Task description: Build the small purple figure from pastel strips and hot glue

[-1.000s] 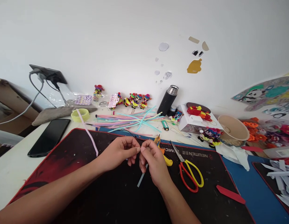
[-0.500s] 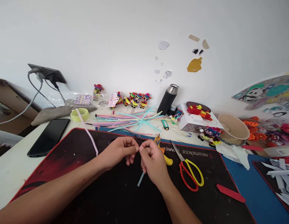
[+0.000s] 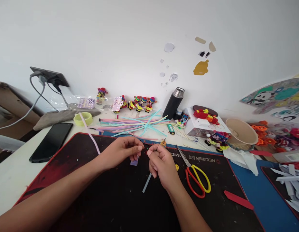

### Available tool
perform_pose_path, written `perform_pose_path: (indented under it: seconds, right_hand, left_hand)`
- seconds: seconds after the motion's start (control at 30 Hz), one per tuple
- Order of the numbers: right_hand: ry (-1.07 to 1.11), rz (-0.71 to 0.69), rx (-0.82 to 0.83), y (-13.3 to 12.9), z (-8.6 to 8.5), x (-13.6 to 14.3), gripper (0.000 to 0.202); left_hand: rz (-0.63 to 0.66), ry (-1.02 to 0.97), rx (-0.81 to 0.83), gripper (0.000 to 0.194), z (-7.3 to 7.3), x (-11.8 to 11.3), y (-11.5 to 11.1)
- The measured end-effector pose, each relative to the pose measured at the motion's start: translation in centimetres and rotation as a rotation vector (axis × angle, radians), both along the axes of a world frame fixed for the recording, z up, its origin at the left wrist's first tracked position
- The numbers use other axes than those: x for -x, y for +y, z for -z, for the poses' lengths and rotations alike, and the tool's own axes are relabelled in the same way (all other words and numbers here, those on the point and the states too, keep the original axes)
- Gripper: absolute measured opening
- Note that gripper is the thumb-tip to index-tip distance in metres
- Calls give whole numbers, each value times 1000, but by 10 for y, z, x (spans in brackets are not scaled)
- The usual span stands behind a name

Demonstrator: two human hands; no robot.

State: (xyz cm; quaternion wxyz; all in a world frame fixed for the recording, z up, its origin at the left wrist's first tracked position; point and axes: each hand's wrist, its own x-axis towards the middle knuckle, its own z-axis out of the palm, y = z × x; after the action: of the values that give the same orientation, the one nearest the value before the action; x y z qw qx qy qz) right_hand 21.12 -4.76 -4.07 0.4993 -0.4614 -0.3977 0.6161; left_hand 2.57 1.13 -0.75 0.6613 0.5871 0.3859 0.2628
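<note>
My left hand [image 3: 126,150] is closed, thumb and index pinched together over the black mat. Whatever those fingertips hold, if anything, is too small to make out. A small purple piece [image 3: 134,162] shows just below its lower fingers; whether it is held or lying on the mat is unclear. Facing it, my right hand [image 3: 163,166] has its thumb against curled fingers, and its contents are hidden. A pale blue-grey strip [image 3: 146,184] rests on the mat under the right hand. To the right lie scissors [image 3: 192,174] with one red and one yellow handle.
Behind the mat [image 3: 120,206] lies a bundle of pastel pipe cleaners [image 3: 130,125]. A black flask [image 3: 173,104] and several small figures [image 3: 141,103] stand by the wall. At left are a phone [image 3: 51,141] and a yellow-green roll [image 3: 83,119]. A red strip [image 3: 238,199] lies right.
My hands have moved slightly apart, leaving a gap between the fingertips. The purple piece now shows below my left fingers. My right hand covers more of the yellow-handled tool behind it.
</note>
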Motion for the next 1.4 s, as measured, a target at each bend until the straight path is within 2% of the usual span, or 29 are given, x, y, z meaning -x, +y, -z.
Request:
perform_pose_path:
  seconds: [0.37, 0.47, 0.7, 1.13, 1.4]
  right_hand:
    - [-13, -35, -6, -2, -1, 2, 34]
    - [7, -44, 4, -2, -4, 2, 36]
    - [-8, -43, 4, -3, -8, 3, 40]
    - [-92, 5, -47, -6, -12, 6, 34]
    - [-121, 25, -67, -6, -11, 6, 31]
  left_hand:
    - [93, 123, -119, 25, -3, 0, -7]
    - [69, 95, -94, 26, -3, -2, -9]
    - [-111, 28, -82, 34, 2, -5, -11]
    - [-96, 37, -58, 30, -4, -8, -16]
    - [-87, 17, -52, 30, -1, -7, -16]
